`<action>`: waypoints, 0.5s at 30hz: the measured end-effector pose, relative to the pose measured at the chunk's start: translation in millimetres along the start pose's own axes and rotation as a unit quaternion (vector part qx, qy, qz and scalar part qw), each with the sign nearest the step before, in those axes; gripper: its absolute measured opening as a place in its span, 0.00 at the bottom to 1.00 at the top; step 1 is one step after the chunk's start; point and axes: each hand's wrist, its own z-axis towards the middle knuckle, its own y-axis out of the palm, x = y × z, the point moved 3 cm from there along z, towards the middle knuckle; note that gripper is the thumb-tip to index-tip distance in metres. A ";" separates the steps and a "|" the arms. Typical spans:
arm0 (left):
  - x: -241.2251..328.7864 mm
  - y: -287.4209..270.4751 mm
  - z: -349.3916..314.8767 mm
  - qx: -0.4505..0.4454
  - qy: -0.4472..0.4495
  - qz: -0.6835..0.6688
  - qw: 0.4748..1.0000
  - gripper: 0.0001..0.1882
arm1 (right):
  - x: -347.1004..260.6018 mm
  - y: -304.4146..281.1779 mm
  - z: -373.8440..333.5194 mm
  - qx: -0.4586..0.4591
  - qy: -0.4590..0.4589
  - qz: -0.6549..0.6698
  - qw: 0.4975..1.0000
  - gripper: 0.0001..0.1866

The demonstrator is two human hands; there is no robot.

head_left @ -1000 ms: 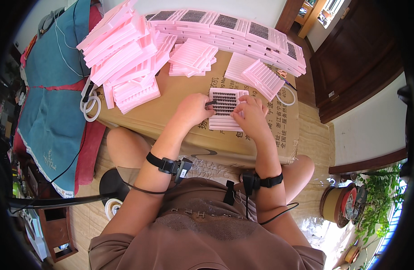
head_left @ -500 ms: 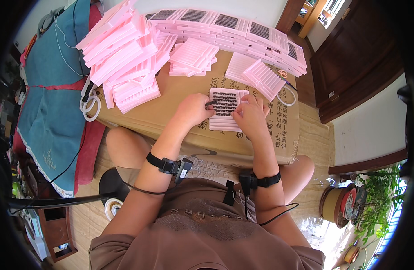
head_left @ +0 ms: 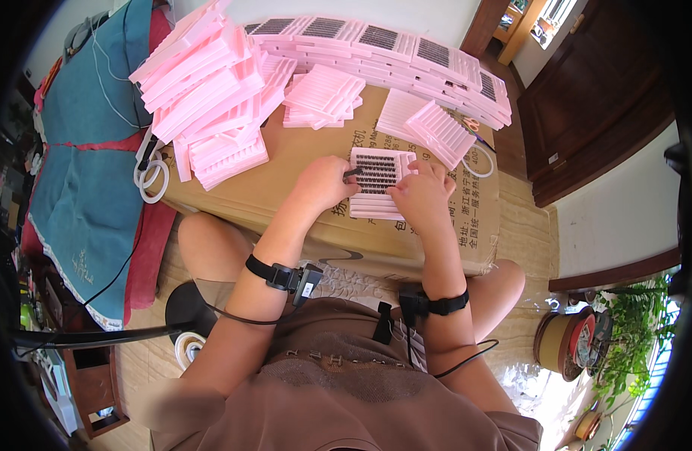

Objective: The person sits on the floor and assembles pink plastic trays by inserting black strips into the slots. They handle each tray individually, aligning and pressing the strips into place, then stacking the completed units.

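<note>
A ridged pink tray (head_left: 372, 207) lies on the cardboard box in front of me, bearing several rows of black eyelash clusters (head_left: 377, 174). At its left edge is my left hand (head_left: 327, 183), fingers closed on a small black object (head_left: 352, 174) whose kind I cannot make out. My right hand (head_left: 422, 192) rests at the tray's right side, with bent fingers and the thumb on the tray by the ends of the rows. Whether a loose strip lies under those fingertips is hidden.
The cardboard box (head_left: 286, 161) serves as the work surface. A tall leaning stack of pink trays (head_left: 203, 90) stands at the left. Filled trays (head_left: 376, 37) line the back. More empty trays (head_left: 440, 131) and scissors (head_left: 472, 124) lie at the right.
My right hand has shifted slightly, its outer fingers spreading a little to the right. My left hand and the tray hold their place.
</note>
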 end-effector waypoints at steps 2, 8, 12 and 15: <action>0.0 -0.6 -1.1 0.004 0.001 -0.008 1.000 0.12 | 6.5 -6.5 -1.0 0.007 0.006 0.022 1.000 0.03; -0.1 0.7 -0.1 -0.010 -0.022 -0.033 0.999 0.11 | 18.0 -8.1 -5.3 0.009 -0.022 0.056 0.998 0.10; 1.0 -1.4 -1.1 -0.009 -0.020 -0.031 0.999 0.12 | 8.9 8.1 -5.0 0.022 -0.057 0.034 0.998 0.12; -0.5 -0.8 -2.3 -0.008 -0.021 -0.039 0.999 0.12 | -8.9 21.2 -5.2 0.019 -0.079 0.043 0.996 0.12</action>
